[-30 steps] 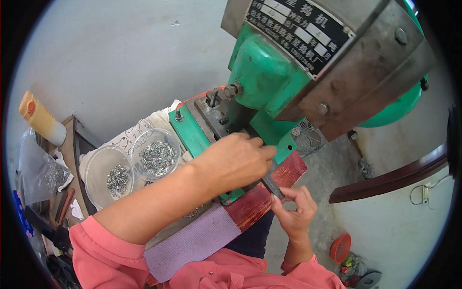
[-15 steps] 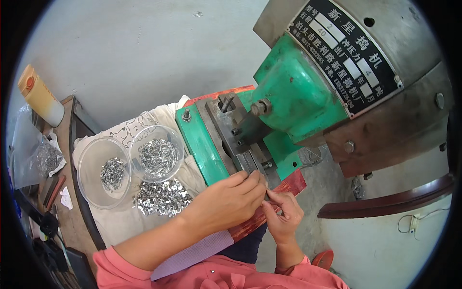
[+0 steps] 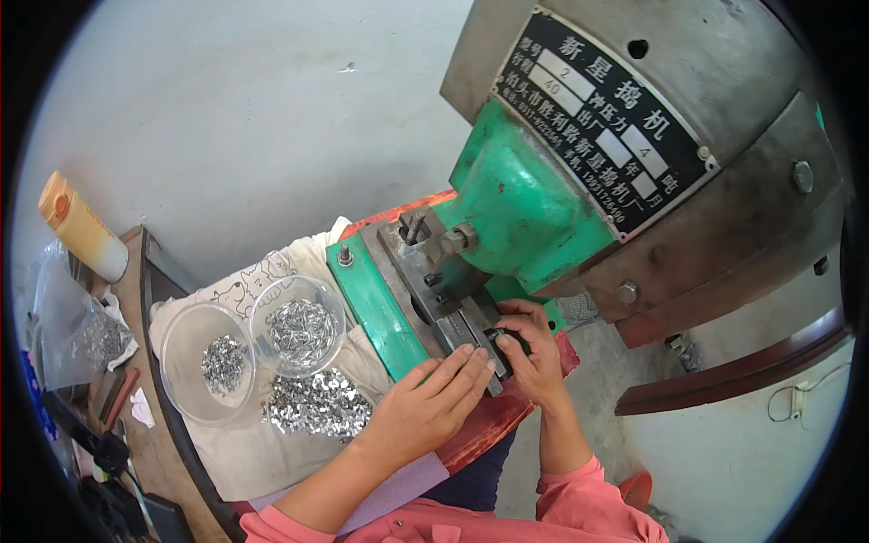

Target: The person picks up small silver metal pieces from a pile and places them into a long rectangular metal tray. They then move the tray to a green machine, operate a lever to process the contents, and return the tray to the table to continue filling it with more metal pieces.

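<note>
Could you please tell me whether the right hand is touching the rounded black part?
Touching: the head view shows the right hand curled against the rounded black part.

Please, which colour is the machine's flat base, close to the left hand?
Green. The flat base shows best in the head view.

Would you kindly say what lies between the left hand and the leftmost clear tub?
In the head view, a pile of small metal pieces lies on pale cloth between the left hand and that tub.
</note>
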A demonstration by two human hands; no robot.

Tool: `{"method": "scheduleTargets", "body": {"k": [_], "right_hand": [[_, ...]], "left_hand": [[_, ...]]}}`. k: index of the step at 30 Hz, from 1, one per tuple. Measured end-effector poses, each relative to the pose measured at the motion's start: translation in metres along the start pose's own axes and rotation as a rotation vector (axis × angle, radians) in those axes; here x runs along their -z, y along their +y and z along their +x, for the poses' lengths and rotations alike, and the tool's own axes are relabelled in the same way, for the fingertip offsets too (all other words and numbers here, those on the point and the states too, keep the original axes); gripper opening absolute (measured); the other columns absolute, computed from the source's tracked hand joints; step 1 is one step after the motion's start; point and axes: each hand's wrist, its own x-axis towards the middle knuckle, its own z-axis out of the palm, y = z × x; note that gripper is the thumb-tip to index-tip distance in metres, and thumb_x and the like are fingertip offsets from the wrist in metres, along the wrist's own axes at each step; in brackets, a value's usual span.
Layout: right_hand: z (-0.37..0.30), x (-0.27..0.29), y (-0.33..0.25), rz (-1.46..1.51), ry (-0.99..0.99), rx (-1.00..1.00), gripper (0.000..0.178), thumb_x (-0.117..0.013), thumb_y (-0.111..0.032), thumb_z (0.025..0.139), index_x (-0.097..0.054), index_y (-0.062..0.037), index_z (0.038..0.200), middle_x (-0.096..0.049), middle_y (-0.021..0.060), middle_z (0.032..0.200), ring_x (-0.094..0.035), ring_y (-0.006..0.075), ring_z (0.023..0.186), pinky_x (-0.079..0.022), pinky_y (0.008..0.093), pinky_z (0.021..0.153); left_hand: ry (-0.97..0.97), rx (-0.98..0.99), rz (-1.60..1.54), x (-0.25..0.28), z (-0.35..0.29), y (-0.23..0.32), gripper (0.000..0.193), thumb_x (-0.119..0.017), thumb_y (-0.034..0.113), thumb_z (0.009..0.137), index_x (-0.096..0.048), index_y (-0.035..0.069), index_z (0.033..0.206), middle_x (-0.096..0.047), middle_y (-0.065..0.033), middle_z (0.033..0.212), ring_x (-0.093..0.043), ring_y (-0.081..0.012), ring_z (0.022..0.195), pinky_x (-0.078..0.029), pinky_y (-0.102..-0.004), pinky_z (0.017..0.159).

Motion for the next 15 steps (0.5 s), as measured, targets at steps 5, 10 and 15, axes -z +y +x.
{"method": "scheduleTargets", "body": {"k": [5, 10, 15], "right_hand": [[0.0070, -0.0010, 0.0023, -0.007, -0.096, -0.037, 0.017, -0.064, -0.018, 0.097, -0.068, -0.0016, 0.099, -0.059, 0.0147, 0.116, -0.052, 0.0273, 0.114, -0.041, 0.0385, 0.102], [0.0076, -0.0011, 0.0035, 0.119, -0.106, -0.040, 0.023, -0.057, -0.021, 0.102, -0.063, 0.0004, 0.099, -0.055, 0.0138, 0.115, -0.050, 0.0269, 0.111, -0.039, 0.0369, 0.098], [0.0092, -0.0019, 0.0049, 0.068, -0.132, -0.022, 0.024, -0.055, -0.023, 0.103, -0.063, 0.0000, 0.100, -0.055, 0.0133, 0.115, -0.050, 0.0279, 0.112, -0.039, 0.0373, 0.099]], "left_hand": [[0.018, 0.003, -0.019, -0.0026, -0.0026, -0.0012, 0.045, -0.058, 0.014, 0.088, -0.062, 0.002, 0.131, -0.060, -0.0121, 0.138, -0.057, -0.0254, 0.130, -0.050, -0.0352, 0.095], [0.040, 0.050, -0.043, -0.0012, -0.0010, 0.0045, 0.043, -0.059, 0.011, 0.086, -0.065, 0.003, 0.128, -0.062, -0.0099, 0.136, -0.059, -0.0246, 0.129, -0.050, -0.0341, 0.094], [0.056, 0.070, -0.074, -0.0010, -0.0021, 0.0050, 0.042, -0.059, 0.010, 0.086, -0.065, 0.003, 0.128, -0.062, -0.0105, 0.137, -0.059, -0.0248, 0.129, -0.050, -0.0350, 0.094]]}}
